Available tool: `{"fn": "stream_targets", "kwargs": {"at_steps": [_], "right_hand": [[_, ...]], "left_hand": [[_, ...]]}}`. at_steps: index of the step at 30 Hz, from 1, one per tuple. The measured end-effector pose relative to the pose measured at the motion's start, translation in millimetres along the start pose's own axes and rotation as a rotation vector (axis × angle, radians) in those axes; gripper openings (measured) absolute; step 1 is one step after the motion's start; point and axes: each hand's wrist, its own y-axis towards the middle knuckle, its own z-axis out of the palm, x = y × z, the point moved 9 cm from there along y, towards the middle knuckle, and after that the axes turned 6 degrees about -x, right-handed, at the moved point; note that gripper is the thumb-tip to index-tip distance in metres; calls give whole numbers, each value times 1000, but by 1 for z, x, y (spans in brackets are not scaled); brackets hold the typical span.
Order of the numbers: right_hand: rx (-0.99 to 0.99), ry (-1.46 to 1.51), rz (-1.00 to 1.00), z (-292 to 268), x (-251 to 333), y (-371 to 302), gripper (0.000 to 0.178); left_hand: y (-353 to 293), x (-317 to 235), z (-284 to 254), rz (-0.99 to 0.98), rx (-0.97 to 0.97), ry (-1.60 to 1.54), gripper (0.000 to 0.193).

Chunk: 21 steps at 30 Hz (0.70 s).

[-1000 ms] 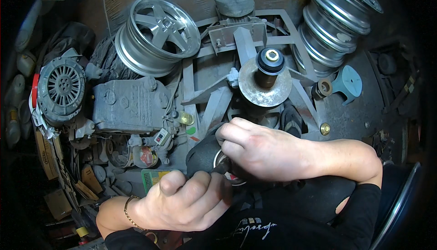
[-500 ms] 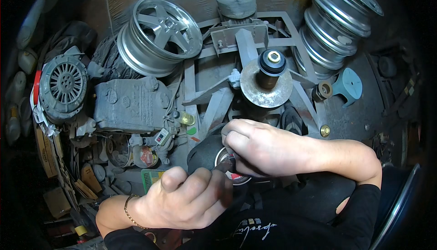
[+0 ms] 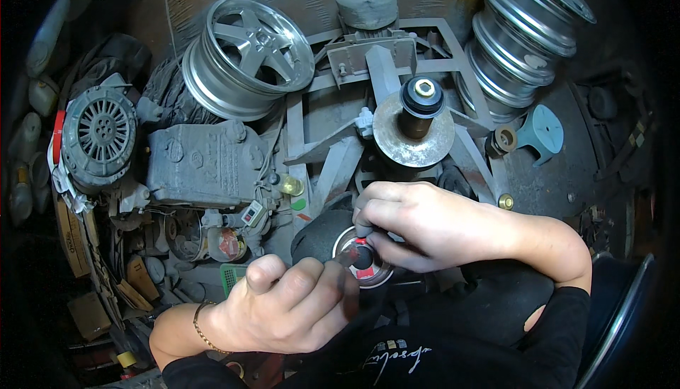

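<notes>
A round metal-rimmed part [image 3: 386, 276] with red patches and a dark round middle sits low in front of my body, between my two hands. My left hand [image 3: 301, 307] is closed round a slim dark tool [image 3: 345, 256], whose end reaches over the part's left rim. The fingers hide most of that tool. At the upper right of the part, my right hand [image 3: 428, 226] has its thumb and fingers bent in, with the tips against a small red spot [image 3: 360, 241] inside the rim. What those fingertips hold is too small to make out.
Beyond my hands stands a metal frame [image 3: 294, 123] with a motor [image 3: 367, 3] and a shaft with a round flange [image 3: 411, 151]. A silver wheel rim [image 3: 248, 56] leans left; stacked rims [image 3: 517, 49] stand right, near a blue stool [image 3: 544, 134]. A grey machine [image 3: 202, 162] is at left.
My right hand has shifted slightly right and its fingers have opened out a little, uncovering more of the round part and its red patches. My left hand has hardly moved.
</notes>
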Motion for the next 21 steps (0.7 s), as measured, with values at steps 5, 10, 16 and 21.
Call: {"fn": "stream_targets", "kwargs": {"at_steps": [5,10,16,21], "right_hand": [[-43,-163,-76,2,10,1,17],[-12,-196,-116,5,11,1,19],[-24,-119,-96,5,5,2,18],[-21,-25,-49,3,-1,3,16]], "left_hand": [[0,0,-1,5,-2,-9,7],[-4,-2,1,4,32,-46,27],[-5,-2,1,-2,25,-47,27],[-5,-1,2,-11,19,-50,29]]}}
